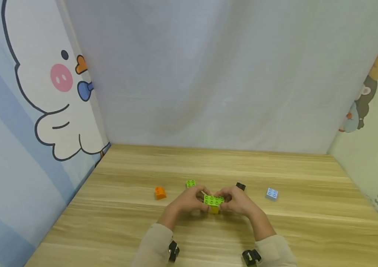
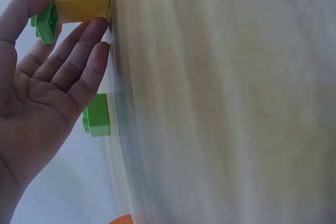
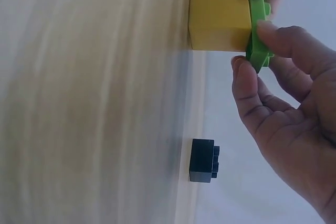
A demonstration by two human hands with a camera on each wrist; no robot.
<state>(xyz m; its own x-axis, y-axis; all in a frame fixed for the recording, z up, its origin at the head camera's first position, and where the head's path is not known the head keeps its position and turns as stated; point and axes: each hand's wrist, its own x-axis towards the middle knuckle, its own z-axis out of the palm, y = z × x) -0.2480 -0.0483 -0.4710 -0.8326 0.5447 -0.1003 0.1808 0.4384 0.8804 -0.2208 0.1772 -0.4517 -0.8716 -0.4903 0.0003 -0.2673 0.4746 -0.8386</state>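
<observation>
An orange plastic brick [image 1: 160, 193] and a small green plastic brick [image 1: 191, 183] are lying left of the flat green plastic plate [image 1: 214, 200], which is sitting on a yellow plastic block [image 1: 214, 209] on the wooden table [image 1: 309, 230]. The left hand [image 1: 189, 200] and right hand [image 1: 237, 202] are pinching the plate's ends. A black brick [image 1: 240, 186] and a pale blue brick [image 1: 272, 194] are lying to its right.

Flat plate [image 1: 214, 200] atop block [image 1: 214, 210], between hands.
</observation>
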